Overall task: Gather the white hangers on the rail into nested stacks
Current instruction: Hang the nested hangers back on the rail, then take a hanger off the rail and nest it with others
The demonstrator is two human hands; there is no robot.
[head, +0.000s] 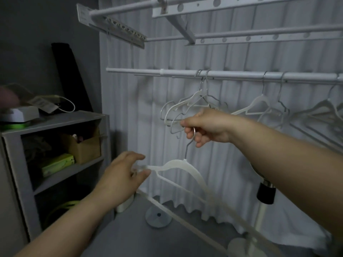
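Entry. One hanger is off the rail and hangs low in front of the curtain.

Right hand holds its hook, fingers curled round the wire. The body dangles at 6 o'clock from that hand, tilted, with its far arm running down toward 4 o'clock.

Left hand sits at 8 o'clock of the right, thumb and forefinger spread either side of the near shoulder tip. It is blurred there, so I cannot tell whether they pinch the tip or only bracket it.

A bunched pair hangs on the rail at 12 o'clock from the right hand. Other hangers are strung out toward 3 o'clock, apart from one another.

Judgement: the step is squaring the loose hanger so that it will nest.
- Steady the tip with the left hand to kill the swing.
- Turn the body into the same plane and facing as the pair.
- Set the hook on the rail just beside them, then slide it until the shoulders lie flush.

Brought in crooked, the hook would likely snag the neighbouring wires.
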